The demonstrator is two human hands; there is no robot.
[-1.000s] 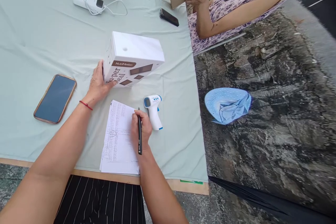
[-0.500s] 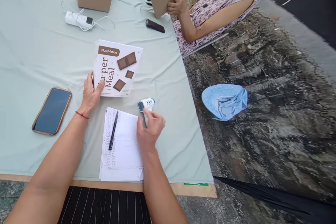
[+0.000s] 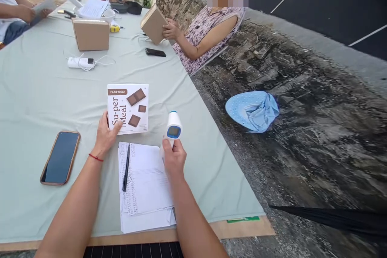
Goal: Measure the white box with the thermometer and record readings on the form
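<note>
Left grip closed on the white box by its left side; right grip wrapped round the thermometer, papers just left of it. One-sided hold might let the box tip; a low sweep of the right grip might drag papers and pen.

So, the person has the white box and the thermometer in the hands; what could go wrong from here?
The left hand grips the white box only near its lower left corner, so it might tilt.
The right forearm overlaps the edge of the papers; moving it could shift them, and perhaps roll the loose pen on top.
</note>
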